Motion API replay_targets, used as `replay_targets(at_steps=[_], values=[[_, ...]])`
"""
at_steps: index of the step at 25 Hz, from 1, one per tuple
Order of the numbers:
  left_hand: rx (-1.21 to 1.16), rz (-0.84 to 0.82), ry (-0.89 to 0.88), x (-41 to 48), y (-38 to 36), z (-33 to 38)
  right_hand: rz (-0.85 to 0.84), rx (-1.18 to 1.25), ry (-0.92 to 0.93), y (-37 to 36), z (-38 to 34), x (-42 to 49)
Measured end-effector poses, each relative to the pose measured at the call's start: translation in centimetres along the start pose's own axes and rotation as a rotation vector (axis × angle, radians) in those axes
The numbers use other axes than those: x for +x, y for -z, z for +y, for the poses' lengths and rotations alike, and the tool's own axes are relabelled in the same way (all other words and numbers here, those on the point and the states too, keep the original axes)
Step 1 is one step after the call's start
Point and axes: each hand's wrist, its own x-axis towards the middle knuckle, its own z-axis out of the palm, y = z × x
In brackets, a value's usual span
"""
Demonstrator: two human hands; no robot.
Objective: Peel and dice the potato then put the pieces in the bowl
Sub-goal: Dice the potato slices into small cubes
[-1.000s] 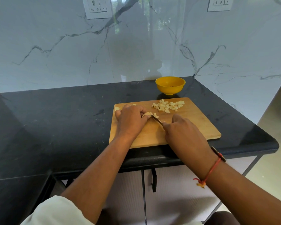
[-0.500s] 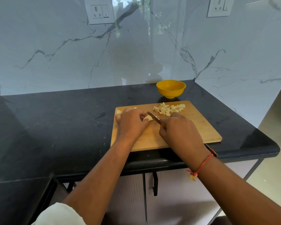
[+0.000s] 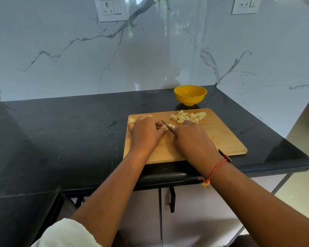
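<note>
I'm watching the left hand (image 3: 146, 134) curling its fingers over the potato piece (image 3: 169, 126) on the cutting board (image 3: 221, 136), pinning it down. The right hand (image 3: 193, 139) is gripping the knife (image 3: 165, 123), blade crossing that piece. Diced pieces (image 3: 187, 117) are sitting piled at the board's far edge, near the yellow bowl (image 3: 190, 96).

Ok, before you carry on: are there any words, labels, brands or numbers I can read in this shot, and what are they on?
No readable words, brands or numbers here.
Left wall socket plate: only a short vertical stroke on its switch, no lettering.
Right wall socket plate: the same kind of mark, no lettering.
Yellow bowl, cutting board, knife: no print visible.
</note>
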Motion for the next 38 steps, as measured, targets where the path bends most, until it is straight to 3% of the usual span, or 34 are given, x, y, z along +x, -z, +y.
replay_targets(at_steps=[6,13,17,22,32,35,38], values=[[0.026,-0.003,-0.011,-0.1,0.2,0.1,-0.075,-0.078,0.097,1.6,1.0,-2.6],[0.072,0.027,-0.077,-0.4,0.4,0.4,0.01,-0.165,0.07,2.1,2.2,-3.1],[0.051,0.025,-0.056,-0.5,0.4,0.4,0.09,-0.044,-0.038,2.0,2.1,-2.7],[0.003,0.019,-0.021,-0.4,0.3,0.2,0.059,0.051,-0.077,1.8,1.0,-2.1],[0.014,0.008,-0.019,-0.2,0.3,0.0,-0.243,0.342,-0.228,2.9,2.2,-1.0],[0.02,0.015,-0.021,-0.3,0.2,0.1,-0.269,0.4,-0.276,3.5,3.0,-1.0],[0.045,0.023,-0.026,-0.3,0.2,0.1,-0.191,0.399,-0.291,4.4,3.3,-1.5]])
